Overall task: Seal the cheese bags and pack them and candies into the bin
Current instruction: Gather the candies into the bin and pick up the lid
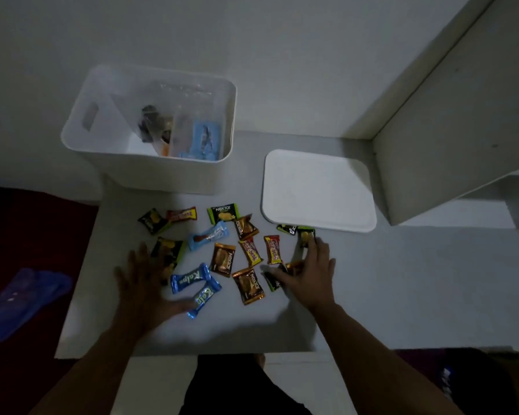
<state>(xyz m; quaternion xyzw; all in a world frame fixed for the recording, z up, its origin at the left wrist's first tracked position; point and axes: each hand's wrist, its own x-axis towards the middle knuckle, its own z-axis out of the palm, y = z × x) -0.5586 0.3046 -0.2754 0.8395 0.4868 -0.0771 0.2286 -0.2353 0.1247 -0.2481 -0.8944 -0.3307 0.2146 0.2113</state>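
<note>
Several wrapped candies (222,259) lie scattered on the grey table (402,295) in front of me. The white bin (81,136) stands at the back left; clear bags and a few packets lie inside it. My left hand (147,283) lies flat with spread fingers over the candies on the left, its thumb by a blue candy (203,298). My right hand (309,274) rests spread over the candies on the right, fingertips on a green-black packet (306,236). Both hands look slightly blurred.
The bin's white lid (318,190) lies flat on the table to the right of the bin. A tall pale panel (447,130) rises at the right. A blue plastic bag (21,301) lies on the dark floor to the left.
</note>
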